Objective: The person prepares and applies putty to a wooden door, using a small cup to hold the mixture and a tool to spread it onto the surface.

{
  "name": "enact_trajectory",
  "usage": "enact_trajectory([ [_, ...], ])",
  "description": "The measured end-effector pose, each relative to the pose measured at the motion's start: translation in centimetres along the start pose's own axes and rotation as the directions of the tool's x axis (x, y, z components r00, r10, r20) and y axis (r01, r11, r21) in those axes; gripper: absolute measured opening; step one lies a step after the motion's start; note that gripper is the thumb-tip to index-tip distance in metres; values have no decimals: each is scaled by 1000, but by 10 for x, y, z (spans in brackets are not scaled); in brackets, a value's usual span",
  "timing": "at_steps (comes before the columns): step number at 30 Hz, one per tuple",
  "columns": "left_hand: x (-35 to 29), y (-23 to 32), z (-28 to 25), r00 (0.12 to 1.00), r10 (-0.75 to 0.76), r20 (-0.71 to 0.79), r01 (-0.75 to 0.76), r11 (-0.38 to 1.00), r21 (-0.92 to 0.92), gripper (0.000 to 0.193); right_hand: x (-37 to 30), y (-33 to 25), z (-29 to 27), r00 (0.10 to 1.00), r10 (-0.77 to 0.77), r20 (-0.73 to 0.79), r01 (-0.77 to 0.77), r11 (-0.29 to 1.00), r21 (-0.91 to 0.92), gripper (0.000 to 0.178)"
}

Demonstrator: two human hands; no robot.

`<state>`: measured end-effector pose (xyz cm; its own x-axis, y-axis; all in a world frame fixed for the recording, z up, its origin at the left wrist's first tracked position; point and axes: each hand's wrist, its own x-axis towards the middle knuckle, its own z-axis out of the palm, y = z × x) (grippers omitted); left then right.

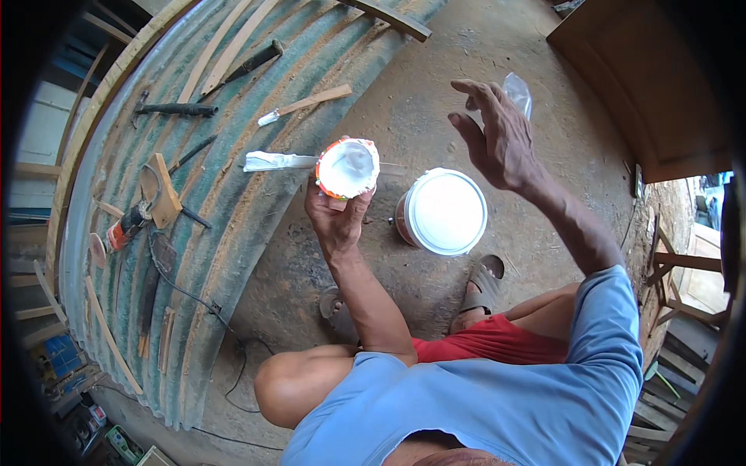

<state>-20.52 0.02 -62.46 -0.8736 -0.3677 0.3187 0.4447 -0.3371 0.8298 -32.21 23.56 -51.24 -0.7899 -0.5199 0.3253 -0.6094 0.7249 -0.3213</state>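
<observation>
A flat white-smeared stick (280,161) is showing behind the round orange-red cup (349,168), white inside, which the left hand (334,224) is gripping near the right edge of the green corrugated sheet (233,260); rightward, a round white-lidded bucket (448,211) is standing; the right hand (501,141) is hovering wide, empty.

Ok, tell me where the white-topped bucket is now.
In the head view, the white-topped bucket stands on the floor just right of centre, to the right of the left hand and just beyond the right sandal.
</observation>
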Motion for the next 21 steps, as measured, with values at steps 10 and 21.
enact_trajectory([
  [10,16,-8,26,998,31,61,-33,999,26,64,-85,2,142,977,212,-3,-212,977,-1,33],
  [21,17,-20,21,991,-103,84,110,991,-76,58,-160,56,127,570,819,-68,-790,568,230,32],
])
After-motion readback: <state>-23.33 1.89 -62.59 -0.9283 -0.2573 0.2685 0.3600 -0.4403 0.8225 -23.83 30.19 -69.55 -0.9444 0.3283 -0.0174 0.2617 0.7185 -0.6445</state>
